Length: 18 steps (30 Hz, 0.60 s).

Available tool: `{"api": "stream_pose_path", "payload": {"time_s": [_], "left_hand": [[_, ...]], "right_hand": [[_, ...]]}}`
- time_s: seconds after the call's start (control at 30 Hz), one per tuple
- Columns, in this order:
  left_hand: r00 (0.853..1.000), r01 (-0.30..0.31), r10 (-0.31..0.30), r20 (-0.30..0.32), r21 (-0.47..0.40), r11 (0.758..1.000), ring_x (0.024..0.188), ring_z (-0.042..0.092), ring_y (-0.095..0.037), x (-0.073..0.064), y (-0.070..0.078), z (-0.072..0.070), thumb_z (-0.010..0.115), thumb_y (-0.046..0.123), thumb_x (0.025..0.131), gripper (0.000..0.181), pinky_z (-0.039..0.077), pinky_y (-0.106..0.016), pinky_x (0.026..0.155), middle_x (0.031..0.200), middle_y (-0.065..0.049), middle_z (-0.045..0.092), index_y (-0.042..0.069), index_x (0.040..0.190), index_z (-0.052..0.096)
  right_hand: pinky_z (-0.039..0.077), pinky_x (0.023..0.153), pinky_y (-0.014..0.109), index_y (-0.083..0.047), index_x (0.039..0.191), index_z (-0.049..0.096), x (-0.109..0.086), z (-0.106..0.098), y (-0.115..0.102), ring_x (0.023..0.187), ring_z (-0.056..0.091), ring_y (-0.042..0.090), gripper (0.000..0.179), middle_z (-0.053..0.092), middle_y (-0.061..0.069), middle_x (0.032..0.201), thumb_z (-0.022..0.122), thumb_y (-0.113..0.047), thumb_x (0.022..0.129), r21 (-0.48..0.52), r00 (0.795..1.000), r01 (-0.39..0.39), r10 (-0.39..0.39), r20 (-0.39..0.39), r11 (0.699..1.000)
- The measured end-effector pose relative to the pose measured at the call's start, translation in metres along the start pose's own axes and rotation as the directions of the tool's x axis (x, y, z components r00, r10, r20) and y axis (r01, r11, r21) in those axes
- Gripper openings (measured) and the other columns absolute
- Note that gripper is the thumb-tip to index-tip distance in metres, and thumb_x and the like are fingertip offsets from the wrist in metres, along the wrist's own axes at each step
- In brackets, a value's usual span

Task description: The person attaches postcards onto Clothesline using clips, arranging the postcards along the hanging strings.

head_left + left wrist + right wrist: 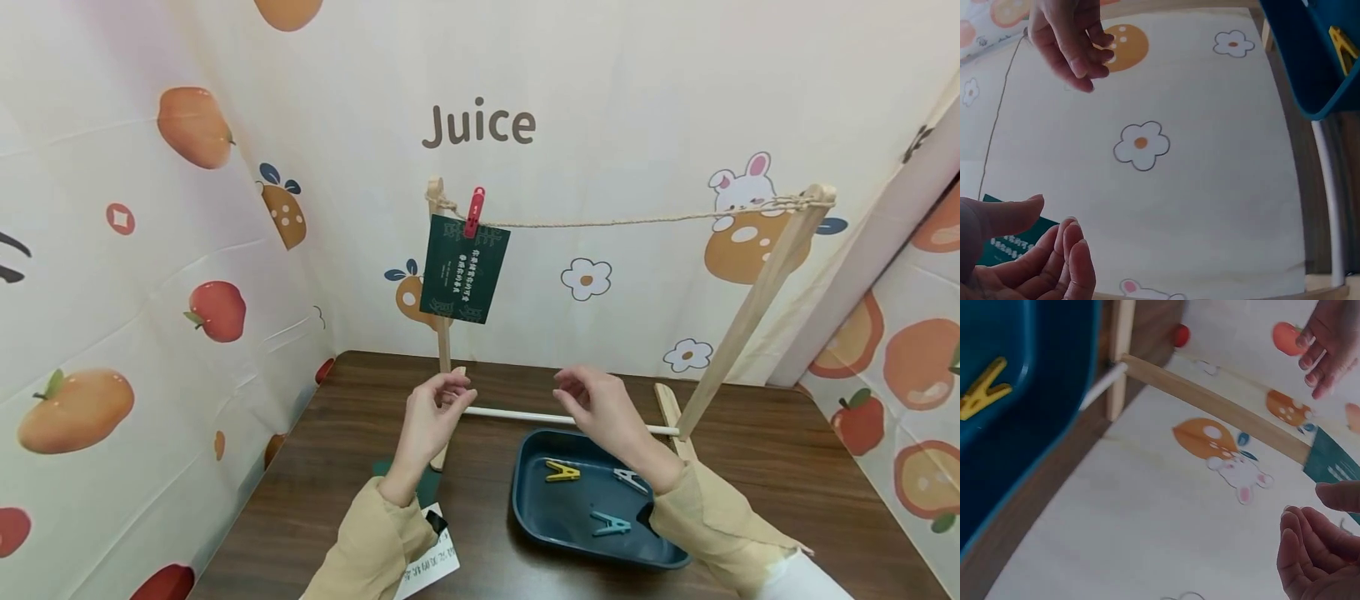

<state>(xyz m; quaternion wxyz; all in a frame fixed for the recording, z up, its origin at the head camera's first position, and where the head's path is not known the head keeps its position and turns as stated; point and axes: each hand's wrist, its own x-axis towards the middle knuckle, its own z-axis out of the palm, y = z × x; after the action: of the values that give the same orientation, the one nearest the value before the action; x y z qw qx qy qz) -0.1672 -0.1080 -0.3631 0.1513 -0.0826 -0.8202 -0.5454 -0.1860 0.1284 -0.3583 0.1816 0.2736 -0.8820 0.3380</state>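
Observation:
A dark green card (465, 271) with white lettering hangs from a twine line (600, 223), clipped near the line's left end by a red clothespin (475, 212). Below the card is my left hand (438, 404), its fingers loosely bent and nothing between them. My right hand (596, 404) hovers above the tray's back edge, fingers relaxed and apart from the thumb, also holding nothing. Both hands show bare in the wrist views. In the blue tray (525, 500) lie a yellow clothespin (562, 472), a white clothespin (630, 479) and a teal clothespin (611, 523).
A wooden frame (738, 321) with a white crossbar (517, 414) stands on the brown table (300, 517) behind the tray. By my left forearm lie another green card (429, 487) and a white card (435, 567) with writing. A fruit-print curtain (637, 108) hangs behind.

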Motion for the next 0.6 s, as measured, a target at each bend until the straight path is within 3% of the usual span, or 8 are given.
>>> {"api": "stream_pose_path", "payload": {"time_s": [0.23, 0.43, 0.6], "left_hand": [[0.996, 0.058, -0.057, 0.064, -0.011, 0.998, 0.069, 0.057, -0.021, -0.010, -0.017, 0.014, 0.065, 0.010, 0.081, 0.014, 0.045, -0.025, 0.059, 0.079, -0.008, 0.061, 0.000, 0.091, 0.063], [0.990, 0.068, -0.068, 0.121, 0.006, 0.998, 0.065, 0.055, -0.016, -0.017, -0.036, 0.028, 0.065, 0.009, 0.080, 0.016, 0.043, -0.023, 0.056, 0.076, -0.007, 0.060, -0.003, 0.090, 0.062], [0.977, 0.103, -0.101, 0.188, -0.003, 0.995, 0.063, 0.054, -0.013, -0.025, -0.050, 0.040, 0.064, 0.009, 0.080, 0.020, 0.044, -0.022, 0.056, 0.076, -0.007, 0.058, -0.007, 0.091, 0.060]], "right_hand": [[0.048, 0.062, 0.027, -0.003, 0.097, 0.059, -0.009, 0.020, 0.011, 0.071, 0.057, 0.011, 0.020, 0.059, 0.006, 0.085, 0.067, -0.005, 0.078, -0.004, 0.996, 0.019, -0.019, 0.084, 1.000], [0.048, 0.064, 0.028, -0.003, 0.099, 0.059, -0.015, 0.034, 0.018, 0.075, 0.057, 0.015, 0.024, 0.059, 0.006, 0.090, 0.068, -0.011, 0.078, -0.040, 0.985, -0.026, 0.032, 0.167, 0.999], [0.047, 0.065, 0.028, -0.002, 0.100, 0.059, -0.020, 0.044, 0.025, 0.078, 0.057, 0.019, 0.027, 0.058, 0.005, 0.090, 0.068, -0.013, 0.077, -0.072, 0.966, -0.048, 0.064, 0.251, 0.996]]}}
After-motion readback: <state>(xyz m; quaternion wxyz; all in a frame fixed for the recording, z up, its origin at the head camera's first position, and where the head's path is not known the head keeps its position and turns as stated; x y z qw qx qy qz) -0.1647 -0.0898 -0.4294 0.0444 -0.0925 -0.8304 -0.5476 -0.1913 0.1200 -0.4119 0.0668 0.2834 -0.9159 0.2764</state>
